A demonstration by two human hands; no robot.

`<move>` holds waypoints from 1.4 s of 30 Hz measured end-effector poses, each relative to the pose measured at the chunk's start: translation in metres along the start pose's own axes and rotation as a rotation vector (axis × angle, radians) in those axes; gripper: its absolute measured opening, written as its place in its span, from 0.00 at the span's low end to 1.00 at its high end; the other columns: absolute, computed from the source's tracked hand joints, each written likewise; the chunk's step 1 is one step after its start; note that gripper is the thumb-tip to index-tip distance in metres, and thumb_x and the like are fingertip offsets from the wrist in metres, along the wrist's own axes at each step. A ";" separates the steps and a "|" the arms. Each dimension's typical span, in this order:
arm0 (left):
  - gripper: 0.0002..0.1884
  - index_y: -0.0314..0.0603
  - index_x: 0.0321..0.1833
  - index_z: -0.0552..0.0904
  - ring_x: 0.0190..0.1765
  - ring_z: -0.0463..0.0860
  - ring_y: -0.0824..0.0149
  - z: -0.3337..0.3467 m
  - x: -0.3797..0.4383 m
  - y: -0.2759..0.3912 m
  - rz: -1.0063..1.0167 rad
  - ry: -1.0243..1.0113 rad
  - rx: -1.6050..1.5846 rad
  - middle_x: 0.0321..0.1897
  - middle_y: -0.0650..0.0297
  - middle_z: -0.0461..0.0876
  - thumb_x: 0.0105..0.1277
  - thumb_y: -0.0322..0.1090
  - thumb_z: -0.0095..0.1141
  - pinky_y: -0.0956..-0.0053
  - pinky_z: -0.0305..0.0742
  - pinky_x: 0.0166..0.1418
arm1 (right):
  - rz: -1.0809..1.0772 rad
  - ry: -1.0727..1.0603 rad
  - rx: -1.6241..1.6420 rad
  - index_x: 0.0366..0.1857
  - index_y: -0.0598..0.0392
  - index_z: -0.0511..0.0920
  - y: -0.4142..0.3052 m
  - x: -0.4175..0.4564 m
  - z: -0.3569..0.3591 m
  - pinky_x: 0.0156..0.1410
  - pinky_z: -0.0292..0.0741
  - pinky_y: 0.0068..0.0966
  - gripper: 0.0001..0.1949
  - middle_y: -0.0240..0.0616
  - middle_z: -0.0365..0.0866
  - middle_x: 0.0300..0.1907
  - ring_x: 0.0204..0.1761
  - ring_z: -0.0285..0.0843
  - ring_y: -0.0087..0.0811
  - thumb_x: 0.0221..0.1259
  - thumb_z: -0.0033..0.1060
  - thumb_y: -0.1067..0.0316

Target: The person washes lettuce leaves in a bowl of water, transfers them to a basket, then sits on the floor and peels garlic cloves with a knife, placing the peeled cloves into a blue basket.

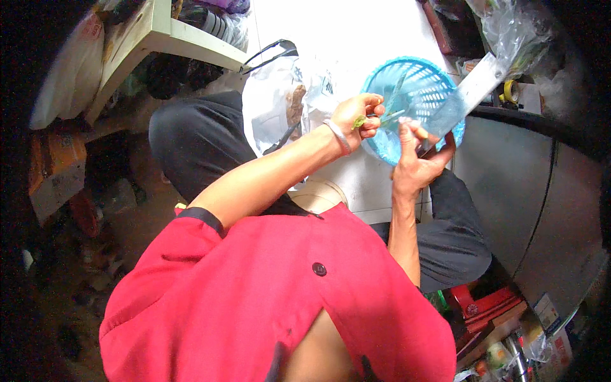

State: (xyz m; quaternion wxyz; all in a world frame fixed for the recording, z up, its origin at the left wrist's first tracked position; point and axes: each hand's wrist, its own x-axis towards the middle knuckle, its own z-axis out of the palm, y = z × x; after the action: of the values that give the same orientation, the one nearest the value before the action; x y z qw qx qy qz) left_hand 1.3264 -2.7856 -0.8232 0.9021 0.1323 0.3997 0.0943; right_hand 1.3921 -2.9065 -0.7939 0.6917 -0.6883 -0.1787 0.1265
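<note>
My left hand (360, 119), with a silver-coloured bangle at its wrist, pinches a thin green stem (394, 116); a small yellow-green leaf (358, 122) shows at its palm. My right hand (420, 162) is closed around the handle end of a broad metal blade (477, 86), probably a cleaver, which slants up and to the right with a hole near its far corner. Both hands are over the near side of a blue plastic basket (370, 86). Some green stalks show inside it. The fingertips partly hide the stem's ends.
Left of the basket, a white plastic bag (267, 105) with dark handles holds something brown. A pale stool or table frame (205, 43) stands upper left. A yellow tape roll (511, 90) and clear plastic bags (510, 33) lie upper right. A grey panel (506, 176) borders the right knee.
</note>
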 end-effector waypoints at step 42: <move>0.13 0.44 0.38 0.87 0.41 0.86 0.57 -0.277 0.062 -0.013 0.101 0.614 0.790 0.38 0.54 0.87 0.64 0.32 0.46 0.64 0.80 0.43 | 0.111 0.059 -0.478 0.56 0.58 0.68 0.111 -0.058 0.002 0.42 0.75 0.27 0.22 0.44 0.82 0.32 0.34 0.79 0.30 0.60 0.67 0.77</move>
State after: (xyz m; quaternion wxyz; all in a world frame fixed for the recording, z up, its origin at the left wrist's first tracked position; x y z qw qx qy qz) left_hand 1.1619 -2.7351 -1.0493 0.6180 0.4490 0.6451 0.0139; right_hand 1.3470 -2.9264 -0.9090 0.5063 -0.8444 -0.1450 0.0985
